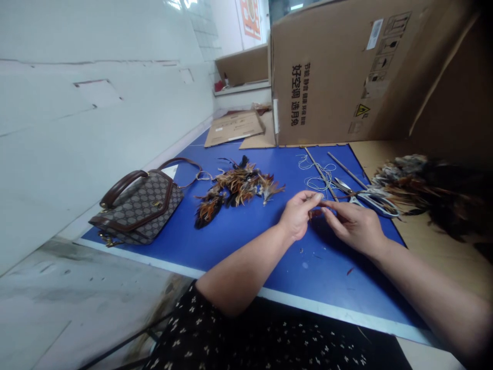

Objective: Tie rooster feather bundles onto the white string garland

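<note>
Above the blue table (246,257), my left hand (298,216) is closed in a pinch, thumb pressed against the fingers. Opposite it, almost touching, my right hand (356,226) pinches with thumb and index finger. Whatever lies between the fingertips is too small and hidden to make out. Just beyond my right hand are scissors (379,201) with pale handles, partly covered by the hand. Loose pale thread (319,180) lies in loops across one thin stick (316,165); a second stick (348,169) is to its right. A cluster of brown and black feathers (244,185) rests left of my hands.
A patterned handbag (142,213) with brown trim sits at the table's left. More feathers (416,180) are piled on cardboard at the right. A large cardboard box (331,77) stands along the back, beside flat cardboard pieces (234,127). Small scraps dot the near tabletop.
</note>
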A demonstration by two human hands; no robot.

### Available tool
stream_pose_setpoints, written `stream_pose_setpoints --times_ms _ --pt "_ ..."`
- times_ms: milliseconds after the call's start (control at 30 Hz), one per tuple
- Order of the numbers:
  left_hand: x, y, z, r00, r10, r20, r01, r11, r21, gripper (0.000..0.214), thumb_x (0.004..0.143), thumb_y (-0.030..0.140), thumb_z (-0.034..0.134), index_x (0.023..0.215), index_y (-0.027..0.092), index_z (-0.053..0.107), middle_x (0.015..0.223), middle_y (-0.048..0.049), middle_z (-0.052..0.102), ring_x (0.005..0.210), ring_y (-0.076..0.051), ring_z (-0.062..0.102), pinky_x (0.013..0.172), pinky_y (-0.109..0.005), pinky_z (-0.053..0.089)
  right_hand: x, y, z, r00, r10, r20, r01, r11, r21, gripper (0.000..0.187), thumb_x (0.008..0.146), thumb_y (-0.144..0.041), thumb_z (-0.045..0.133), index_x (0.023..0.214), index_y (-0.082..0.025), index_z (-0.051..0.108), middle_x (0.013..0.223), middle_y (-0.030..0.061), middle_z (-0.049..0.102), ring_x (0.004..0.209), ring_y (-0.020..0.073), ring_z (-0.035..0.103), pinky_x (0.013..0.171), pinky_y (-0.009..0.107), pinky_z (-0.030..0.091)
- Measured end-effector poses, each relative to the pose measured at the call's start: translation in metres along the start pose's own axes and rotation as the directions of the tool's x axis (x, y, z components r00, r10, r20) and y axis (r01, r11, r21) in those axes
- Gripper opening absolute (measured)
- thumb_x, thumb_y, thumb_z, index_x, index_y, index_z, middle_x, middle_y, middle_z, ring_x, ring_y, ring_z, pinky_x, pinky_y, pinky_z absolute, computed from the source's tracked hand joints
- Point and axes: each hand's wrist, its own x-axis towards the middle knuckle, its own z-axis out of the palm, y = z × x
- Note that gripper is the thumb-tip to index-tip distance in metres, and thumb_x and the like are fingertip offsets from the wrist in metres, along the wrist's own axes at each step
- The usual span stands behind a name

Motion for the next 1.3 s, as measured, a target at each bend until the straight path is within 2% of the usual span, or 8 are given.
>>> stream_pose_setpoints --times_ms 133,333,400,533,667,833,1100,1300 --pt "0.0 -0.003 0.0 1.0 -0.022 0.007 0.022 1.0 0.012 0.046 0.066 0.043 0.094 0.091 0.015 0.068 0.092 -0.003 0.068 0.079 -0.01 0.06 0.072 -0.024 0.045 0.0 -0.001 0.003 1.0 -0.01 -0.005 0.009 0.996 -0.086 0.024 0.097 -0.035 0.065 0.113 -0.022 0.079 0.095 0.0095 0.083 0.073 0.0228 0.077 0.065 0.032 0.055" --pt "-0.002 0.002 0.003 0.998 -0.05 0.037 0.05 0.999 0.014 0.046 0.064 0.042 0.095 0.089 0.014 0.068 0.09 -0.0026 0.068 0.082 -0.012 0.063 0.079 -0.028 0.047 -0.001 0.006 0.004 1.0 -0.024 -0.003 0.024 0.999 -0.025 0.022 0.1 -0.029 0.06 0.111 -0.022 0.078 0.097 0.0088 0.082 0.075 0.021 0.077 0.067 0.03 0.055" --pt "-0.002 0.002 0.002 0.999 -0.044 0.031 0.044 0.999 0.014 0.046 0.063 0.042 0.095 0.089 0.014 0.068 0.089 -0.0026 0.068 0.083 -0.013 0.063 0.079 -0.028 0.046 -0.001 0.007 0.002 1.0 -0.009 0.004 0.009 1.0 -0.007 0.021 0.099 -0.03 0.06 0.109 -0.021 0.076 0.089 0.0073 0.08 0.068 0.0189 0.073 0.063 0.029 0.052" --pt "0.002 0.001 -0.001 1.0 0.001 -0.019 0.0 0.999 0.041 0.046 0.064 0.042 0.094 0.088 0.014 0.066 0.076 0.001 0.061 0.07 -0.009 0.056 0.068 -0.024 0.039 0.001 0.004 -0.004 0.997 0.002 0.074 -0.009 0.996 0.093 0.012 0.096 -0.029 0.061 0.094 -0.021 0.07 0.068 0.002 0.067 0.054 0.0147 0.058 0.055 0.029 0.044" --pt "0.004 -0.004 -0.003 1.0 0.027 -0.014 -0.026 0.996 0.089 0.044 0.068 0.043 0.091 0.087 0.013 0.064 0.066 0.004 0.055 0.06 -0.006 0.047 0.06 -0.023 0.032 0.004 -0.003 -0.007 0.987 -0.053 0.152 0.025 0.984 0.178 0.009 0.095 -0.025 0.06 0.09 -0.022 0.066 0.065 0.0003 0.059 0.054 0.014 0.052 0.055 0.028 0.042" --pt "0.001 -0.007 -0.002 1.0 0.009 -0.021 -0.005 0.982 0.187 0.039 0.071 0.037 0.087 0.093 0.014 0.065 0.068 0.0034 0.058 0.057 -0.006 0.048 0.056 -0.022 0.032 0.002 -0.006 -0.007 0.972 -0.096 0.213 0.036 0.962 0.271 0.01 0.096 -0.025 0.06 0.091 -0.021 0.067 0.066 -0.0001 0.057 0.056 0.0131 0.049 0.056 0.028 0.042" --pt "0.0 -0.004 -0.003 0.998 0.003 0.056 -0.019 0.957 0.291 0.031 0.079 0.031 0.078 0.103 0.013 0.073 0.07 -0.0001 0.065 0.053 -0.008 0.054 0.053 -0.023 0.04 0.006 -0.015 -0.021 0.967 0.119 0.226 -0.207 0.884 0.42 0.024 0.1 -0.039 0.061 0.087 -0.02 0.069 0.065 0.0006 0.058 0.054 0.0122 0.045 0.052 0.027 0.039" --pt "-0.002 -0.002 0.001 1.0 -0.005 0.021 -0.001 0.956 0.293 0.027 0.081 0.03 0.078 0.1 0.012 0.069 0.072 -0.0012 0.066 0.056 -0.009 0.059 0.053 -0.022 0.043 0.007 -0.015 -0.027 0.961 0.218 0.172 -0.274 0.846 0.458 0.023 0.097 -0.044 0.066 0.097 -0.022 0.07 0.073 0.0023 0.064 0.056 0.0125 0.05 0.052 0.026 0.043"
